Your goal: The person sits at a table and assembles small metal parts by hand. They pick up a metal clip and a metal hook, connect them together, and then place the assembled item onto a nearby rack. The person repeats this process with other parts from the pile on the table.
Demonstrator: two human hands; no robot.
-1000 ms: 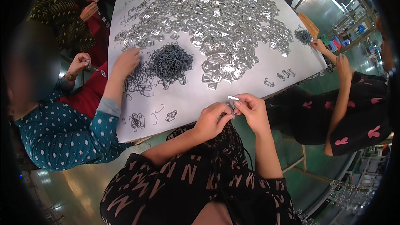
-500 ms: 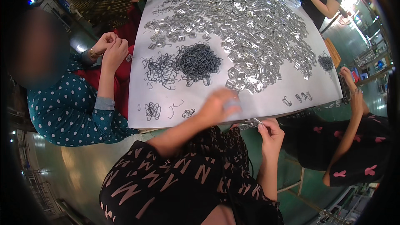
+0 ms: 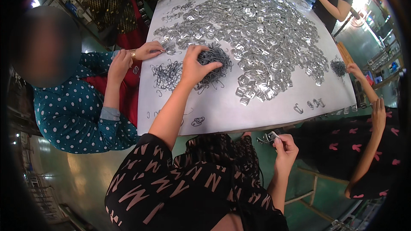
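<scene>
below the table edge, right hand (image 3: 286,149) grip pinches metal clip (image 3: 269,137), pointing left.

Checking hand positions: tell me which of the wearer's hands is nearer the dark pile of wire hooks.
Left. The left hand rests on the dark pile of wire hooks; the right hand is off the table, holding a small metal clip.

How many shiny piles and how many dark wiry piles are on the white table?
Shiny metal-piece pile: 1
Dark wire piles, one under the left hand: 3
Total: 4
</scene>
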